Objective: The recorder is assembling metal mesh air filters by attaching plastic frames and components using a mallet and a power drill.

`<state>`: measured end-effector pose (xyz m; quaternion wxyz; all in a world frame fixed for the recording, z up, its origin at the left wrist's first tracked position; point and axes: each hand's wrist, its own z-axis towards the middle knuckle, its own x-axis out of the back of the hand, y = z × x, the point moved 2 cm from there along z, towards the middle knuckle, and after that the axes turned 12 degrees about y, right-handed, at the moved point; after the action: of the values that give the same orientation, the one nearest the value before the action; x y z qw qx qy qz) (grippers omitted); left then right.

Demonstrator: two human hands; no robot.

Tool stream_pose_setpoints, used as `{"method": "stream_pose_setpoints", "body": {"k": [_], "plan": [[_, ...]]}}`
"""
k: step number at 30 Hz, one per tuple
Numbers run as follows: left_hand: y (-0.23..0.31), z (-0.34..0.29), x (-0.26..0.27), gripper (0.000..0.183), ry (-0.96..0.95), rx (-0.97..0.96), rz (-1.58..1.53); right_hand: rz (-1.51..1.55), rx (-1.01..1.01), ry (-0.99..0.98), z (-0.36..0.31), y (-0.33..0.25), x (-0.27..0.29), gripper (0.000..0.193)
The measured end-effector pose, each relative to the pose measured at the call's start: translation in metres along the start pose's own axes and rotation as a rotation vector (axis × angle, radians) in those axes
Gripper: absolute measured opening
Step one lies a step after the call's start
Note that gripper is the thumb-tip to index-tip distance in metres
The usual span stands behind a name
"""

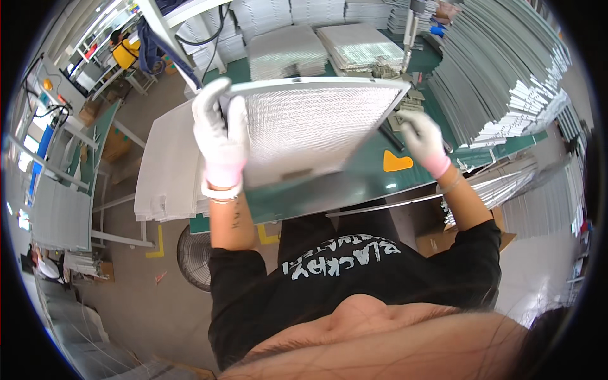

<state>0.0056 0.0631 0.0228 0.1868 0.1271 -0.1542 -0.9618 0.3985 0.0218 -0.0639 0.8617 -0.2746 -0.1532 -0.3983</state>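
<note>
A framed panel with a silvery mesh-like face [316,123] stands tilted above the green tabletop. At its left edge is my left hand [220,130], in a white glove with a pink cuff, thumb and fingers closed around the frame. My right hand [421,138], gloved the same way, is curled just beyond the panel's right corner. Whatever its fingers hold, if anything, is too small to make out. An orange plastic scraper [397,162] lies on the table below my right hand. Left of the panel, a stack of pale flat sheets [166,168] sits partly behind my left arm.
The green table [367,180] runs in front of me. Two stacks of silvery panels [288,52] stand at its back. Tall stacks of thin grey frames [494,82] rise on the right. A floor fan [195,258] is below left. A person in yellow [125,54] sits far left.
</note>
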Motion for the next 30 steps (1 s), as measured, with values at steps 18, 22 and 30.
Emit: {"method": "stream_pose_setpoints", "body": {"k": [18, 22, 30], "plan": [[0.050, -0.077, -0.138, 0.078, -0.648, -0.484, 0.221, 0.355, -0.775, -0.331, -0.060, 0.037, 0.005, 0.055], [0.046, -0.087, -0.146, 0.080, -0.562, -0.409, 0.310, 0.385, -0.856, -0.534, -0.051, -0.031, 0.096, 0.037], [0.051, -0.093, -0.152, 0.081, -0.509, -0.281, 0.399, 0.114, -0.251, 0.042, -0.017, -0.084, 0.187, 0.064]]}}
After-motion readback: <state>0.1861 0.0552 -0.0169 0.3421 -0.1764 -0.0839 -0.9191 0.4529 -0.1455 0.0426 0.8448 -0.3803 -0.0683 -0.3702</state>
